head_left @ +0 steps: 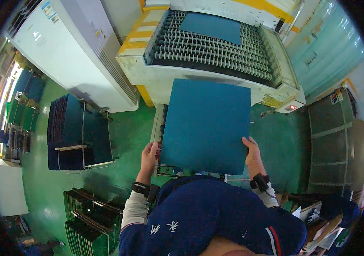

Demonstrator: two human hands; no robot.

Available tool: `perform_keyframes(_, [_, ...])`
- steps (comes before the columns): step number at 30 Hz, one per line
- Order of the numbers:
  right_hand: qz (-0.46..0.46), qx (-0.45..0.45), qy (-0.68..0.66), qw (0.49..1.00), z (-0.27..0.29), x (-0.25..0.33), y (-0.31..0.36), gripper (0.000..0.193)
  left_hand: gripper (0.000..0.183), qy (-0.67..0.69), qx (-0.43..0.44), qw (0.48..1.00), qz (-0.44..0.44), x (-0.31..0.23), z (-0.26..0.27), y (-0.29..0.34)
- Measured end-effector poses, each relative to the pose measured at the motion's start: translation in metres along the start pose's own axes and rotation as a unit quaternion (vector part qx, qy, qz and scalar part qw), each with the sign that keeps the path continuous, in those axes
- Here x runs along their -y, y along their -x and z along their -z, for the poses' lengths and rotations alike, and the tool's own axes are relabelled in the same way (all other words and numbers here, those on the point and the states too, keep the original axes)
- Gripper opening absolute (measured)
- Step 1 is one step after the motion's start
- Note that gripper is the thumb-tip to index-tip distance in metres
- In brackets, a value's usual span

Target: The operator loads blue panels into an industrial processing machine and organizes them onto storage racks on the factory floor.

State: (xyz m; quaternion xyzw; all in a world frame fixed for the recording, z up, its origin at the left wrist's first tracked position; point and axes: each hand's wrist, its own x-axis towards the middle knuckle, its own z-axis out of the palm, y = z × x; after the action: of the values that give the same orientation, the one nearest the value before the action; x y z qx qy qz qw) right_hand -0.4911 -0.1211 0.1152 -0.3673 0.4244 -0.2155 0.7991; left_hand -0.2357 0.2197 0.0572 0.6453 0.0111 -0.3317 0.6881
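Observation:
A large square blue panel point(205, 126) is held out flat in front of my body. My left hand point(148, 157) is closed at its left edge, the fingers partly hidden. On the opposite edge, my right hand point(252, 152) grips with the thumb near the top face and the other fingers hidden underneath. Beyond the panel stands a roller conveyor machine point(137, 70) with rows of pale disc rollers point(207, 58). Another blue panel point(211, 27) lies on those rollers toward the back. The held panel's far edge overlaps the machine's front wall in view.
A rack of upright dark blue panels point(66, 123) stands left, with another rack of dark panels point(90, 222) nearer. A tall white cabinet point(68, 47) is beside the machine. At right are a translucent curtain point(323, 55), a grey panelled unit point(329, 145) and a person's dark sleeve point(340, 211).

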Motion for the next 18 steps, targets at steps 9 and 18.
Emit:
perform_keyframes(9, [0.097, 0.023, -0.104, 0.990, -0.038, 0.063, -0.034, 0.029, 0.024, -0.089, -0.015, 0.995, -0.033, 0.003, -0.010, 0.001])
perform_keyframes(18, [-0.065, 0.146, -0.086, 0.983, -0.066, 0.038, -0.108, 0.009, 0.023, -0.272, -0.049, 0.950, -0.145, 0.036, -0.006, -0.014])
